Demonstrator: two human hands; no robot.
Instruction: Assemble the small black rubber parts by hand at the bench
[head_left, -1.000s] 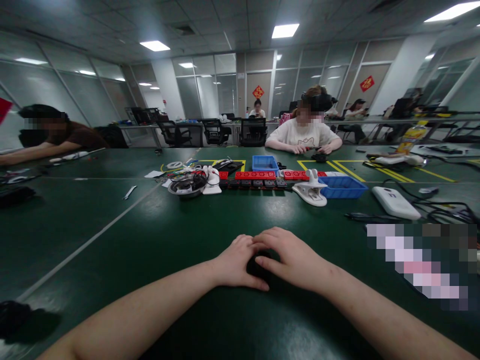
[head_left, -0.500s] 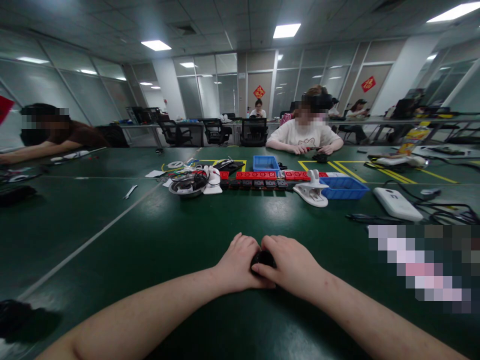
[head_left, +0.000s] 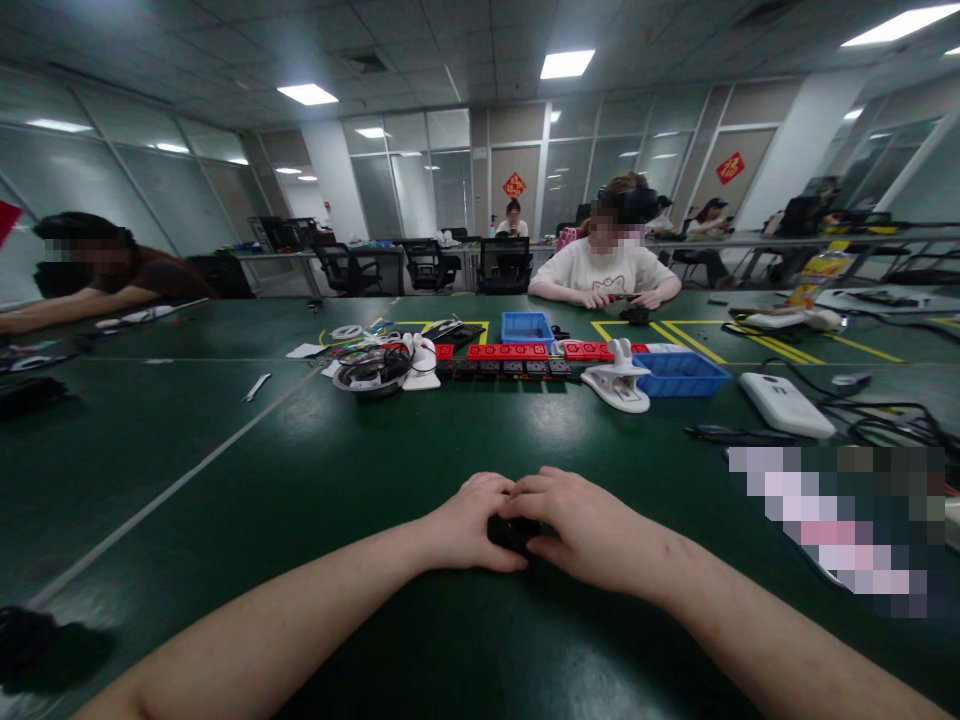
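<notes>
Left hand (head_left: 474, 522) has its grip round the black object (head_left: 511, 534), between both hands over the desk (head_left: 375, 462); right hand (head_left: 581, 528) arches close, its hold impossible to tell; should the left loosen, the piece could slip

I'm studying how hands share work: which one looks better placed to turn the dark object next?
Probably the right hand: its fingers arch over the dark object, with the thumb toward its right side. The left hand cups the left side, thumb along the near edge, seemingly better for steadying.
</notes>
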